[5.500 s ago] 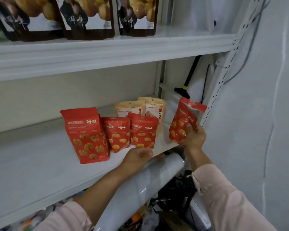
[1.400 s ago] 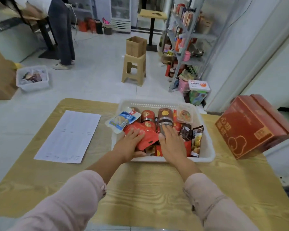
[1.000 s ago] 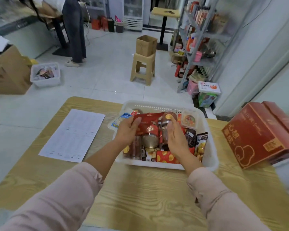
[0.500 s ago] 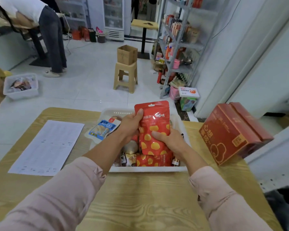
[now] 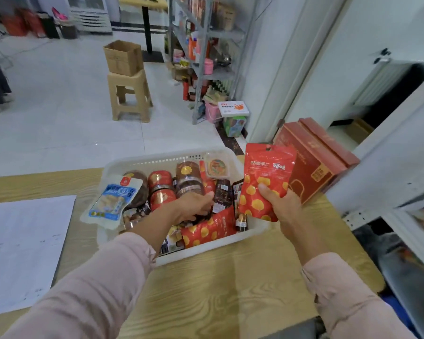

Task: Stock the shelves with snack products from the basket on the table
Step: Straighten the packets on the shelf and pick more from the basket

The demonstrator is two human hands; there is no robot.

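Red pouch (image 5: 266,182) upright in the right hand (image 5: 283,204), above the basket's (image 5: 142,163) right edge.
Left hand (image 5: 194,205), loosely curled and holding nothing, reaches toward a second red pouch (image 5: 207,231) lying flat just below it, long axis slanting up-right.

White tiled floor (image 5: 59,99), beige stool (image 5: 130,94)

We're in a small shop's stockroom: a metal shelf rack (image 5: 201,45) crammed with goods, white tiled floor (image 5: 59,118), a cardboard box (image 5: 123,57) on a stool (image 5: 130,96), red cartons (image 5: 313,162) stacked nearby.
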